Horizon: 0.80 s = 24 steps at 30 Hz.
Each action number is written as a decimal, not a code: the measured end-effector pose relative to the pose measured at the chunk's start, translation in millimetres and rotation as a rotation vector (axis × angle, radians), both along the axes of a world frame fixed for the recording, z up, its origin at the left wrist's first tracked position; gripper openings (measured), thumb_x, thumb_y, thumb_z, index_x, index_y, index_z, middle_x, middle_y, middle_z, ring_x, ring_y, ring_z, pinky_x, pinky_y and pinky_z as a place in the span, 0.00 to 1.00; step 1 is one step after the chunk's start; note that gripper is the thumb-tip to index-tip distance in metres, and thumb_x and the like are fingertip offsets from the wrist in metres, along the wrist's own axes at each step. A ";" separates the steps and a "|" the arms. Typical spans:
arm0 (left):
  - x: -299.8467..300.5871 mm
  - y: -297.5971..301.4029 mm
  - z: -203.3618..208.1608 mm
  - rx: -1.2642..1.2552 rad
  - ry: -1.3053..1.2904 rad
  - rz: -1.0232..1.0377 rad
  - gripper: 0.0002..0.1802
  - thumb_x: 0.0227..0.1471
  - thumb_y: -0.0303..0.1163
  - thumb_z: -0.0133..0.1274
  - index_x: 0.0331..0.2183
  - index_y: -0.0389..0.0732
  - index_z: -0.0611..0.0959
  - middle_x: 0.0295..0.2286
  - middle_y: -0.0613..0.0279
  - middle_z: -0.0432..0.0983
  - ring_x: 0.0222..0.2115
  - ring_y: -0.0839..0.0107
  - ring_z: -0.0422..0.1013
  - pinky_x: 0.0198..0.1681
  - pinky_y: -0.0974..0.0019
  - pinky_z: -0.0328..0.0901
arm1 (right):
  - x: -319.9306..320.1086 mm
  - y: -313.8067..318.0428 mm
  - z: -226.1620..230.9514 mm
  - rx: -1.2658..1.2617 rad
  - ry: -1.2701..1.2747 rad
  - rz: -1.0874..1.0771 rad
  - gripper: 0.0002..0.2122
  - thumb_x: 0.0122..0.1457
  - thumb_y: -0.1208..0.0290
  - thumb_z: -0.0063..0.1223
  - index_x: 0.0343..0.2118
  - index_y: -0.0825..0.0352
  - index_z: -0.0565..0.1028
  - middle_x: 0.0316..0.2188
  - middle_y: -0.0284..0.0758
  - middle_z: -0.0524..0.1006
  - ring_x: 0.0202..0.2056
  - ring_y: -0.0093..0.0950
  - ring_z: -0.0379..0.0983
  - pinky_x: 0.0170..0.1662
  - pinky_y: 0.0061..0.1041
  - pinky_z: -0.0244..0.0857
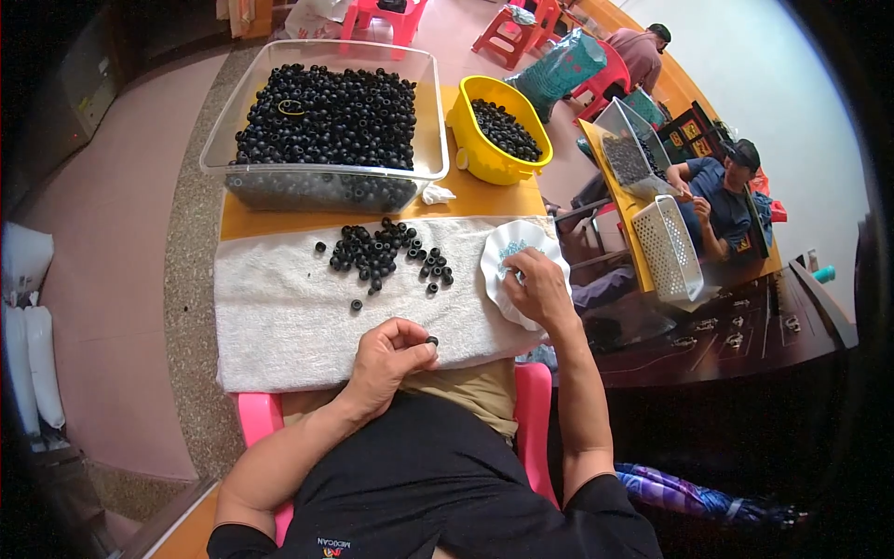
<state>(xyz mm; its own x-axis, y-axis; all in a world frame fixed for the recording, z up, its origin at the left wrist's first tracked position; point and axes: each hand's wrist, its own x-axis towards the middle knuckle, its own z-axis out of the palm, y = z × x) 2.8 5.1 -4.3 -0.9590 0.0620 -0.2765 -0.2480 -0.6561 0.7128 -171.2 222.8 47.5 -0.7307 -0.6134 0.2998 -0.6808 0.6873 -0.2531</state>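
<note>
while the left hand [389,359] pinches one small black bead [432,341] in a narrow grip over the white towel [279,317] on the counter, the right hand [538,289] reaches into the white dish [507,244], its grip hidden. the bead could slip and roll off the towel's near edge, since only fingertips hold it.

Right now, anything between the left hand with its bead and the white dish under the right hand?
Nothing visible. The left hand pinches one black bead; only bare white towel lies between it and the white dish, where the right hand rests. The loose bead pile sits farther back, off that line.
</note>
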 end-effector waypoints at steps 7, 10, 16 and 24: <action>-0.7 1.4 -7.0 0.015 0.017 0.011 0.09 0.53 0.23 0.55 0.38 0.36 0.75 0.30 0.60 0.77 0.29 0.73 0.75 0.34 0.72 0.72 | 13.6 0.3 5.1 -0.236 -0.227 0.003 0.05 0.52 0.81 0.57 0.32 0.71 0.75 0.27 0.40 0.76 0.27 0.28 0.74 0.32 0.24 0.68; -0.6 1.1 -6.4 0.018 -0.002 0.003 0.10 0.53 0.24 0.55 0.39 0.36 0.76 0.31 0.60 0.77 0.31 0.73 0.75 0.36 0.70 0.73 | 33.1 -9.8 16.1 -0.314 -0.465 0.042 0.04 0.55 0.80 0.58 0.31 0.72 0.75 0.26 0.31 0.75 0.27 0.17 0.71 0.31 0.18 0.66; 0.1 2.1 -5.0 0.037 -0.030 0.007 0.09 0.55 0.26 0.55 0.40 0.37 0.78 0.31 0.61 0.77 0.32 0.75 0.75 0.38 0.69 0.73 | 57.6 -22.3 0.3 -0.455 -1.061 0.089 0.05 0.55 0.79 0.60 0.33 0.72 0.77 0.27 0.27 0.75 0.29 0.13 0.69 0.31 0.13 0.62; -1.3 1.2 -8.4 0.034 0.025 -0.011 0.09 0.55 0.26 0.55 0.39 0.36 0.77 0.31 0.62 0.77 0.30 0.75 0.75 0.36 0.72 0.72 | 74.5 -41.1 -15.5 -0.598 -1.144 0.247 0.06 0.57 0.78 0.58 0.36 0.72 0.76 0.32 0.30 0.77 0.34 0.17 0.72 0.38 0.17 0.67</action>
